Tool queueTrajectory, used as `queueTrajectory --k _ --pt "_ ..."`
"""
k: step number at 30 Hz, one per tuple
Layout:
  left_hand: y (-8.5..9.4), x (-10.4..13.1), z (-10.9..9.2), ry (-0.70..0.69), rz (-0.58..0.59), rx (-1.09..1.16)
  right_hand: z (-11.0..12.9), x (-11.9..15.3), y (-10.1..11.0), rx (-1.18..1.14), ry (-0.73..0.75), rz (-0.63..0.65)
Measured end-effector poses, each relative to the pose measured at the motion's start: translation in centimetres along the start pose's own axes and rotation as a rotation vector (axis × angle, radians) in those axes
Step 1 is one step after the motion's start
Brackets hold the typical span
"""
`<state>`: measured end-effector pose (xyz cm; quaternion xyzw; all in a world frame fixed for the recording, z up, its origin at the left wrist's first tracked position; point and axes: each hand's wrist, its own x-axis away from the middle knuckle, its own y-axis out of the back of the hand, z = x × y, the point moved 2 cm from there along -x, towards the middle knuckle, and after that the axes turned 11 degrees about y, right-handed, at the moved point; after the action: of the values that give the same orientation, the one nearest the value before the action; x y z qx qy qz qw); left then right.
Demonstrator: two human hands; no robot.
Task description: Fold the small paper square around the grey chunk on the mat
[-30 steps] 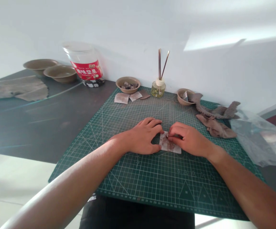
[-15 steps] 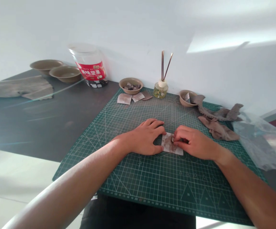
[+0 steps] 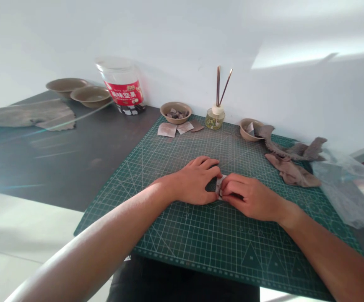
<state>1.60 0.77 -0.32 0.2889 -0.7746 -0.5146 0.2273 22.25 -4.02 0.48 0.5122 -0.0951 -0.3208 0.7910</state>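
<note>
On the green cutting mat [image 3: 166,228] lies a small white sheet [image 3: 219,183] with brown dusty stains. Thumb and forefinger of my left hand [image 3: 197,182] hold its left edge at two corners, the other fingers spread on the mat. My right hand [image 3: 248,196] is closed in a pinch and pressed on the sheet, covering most of it. Whatever small thing sits between the right fingertips is hidden by them.
Behind are a bowl of small broken pieces [image 3: 176,105], dusty sheets [image 3: 167,129], a reed diffuser [image 3: 215,118] and another bowl [image 3: 247,135]. Grey cloths [image 3: 293,172] and a plastic bag [image 3: 342,184] lie right. Left: a plastic jar [image 3: 123,92], bowls [image 3: 90,100], a cloth [image 3: 43,114].
My right hand has slid left across the sheet toward my left hand and now covers more of it. The left hand keeps its place on the sheet's edge. The view has shifted slightly.
</note>
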Motion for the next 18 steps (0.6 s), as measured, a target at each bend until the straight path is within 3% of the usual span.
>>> queueTrajectory --k 4,10,15,18 --pt "0.0 0.0 0.0 0.014 0.0 -0.007 -0.7 -0.1 0.5 0.116 -0.091 -0.085" --pt "0.1 0.0 -0.1 -0.002 0.007 -0.003 0.3 0.2 0.0 0.074 -0.04 0.011" --pt "0.1 0.0 -0.1 0.016 0.003 -0.002 -0.3 0.0 0.5 0.172 -0.141 -0.102" --pt "0.1 0.0 -0.1 0.005 0.012 0.004 -0.1 0.2 0.5 0.11 -0.119 -0.058"
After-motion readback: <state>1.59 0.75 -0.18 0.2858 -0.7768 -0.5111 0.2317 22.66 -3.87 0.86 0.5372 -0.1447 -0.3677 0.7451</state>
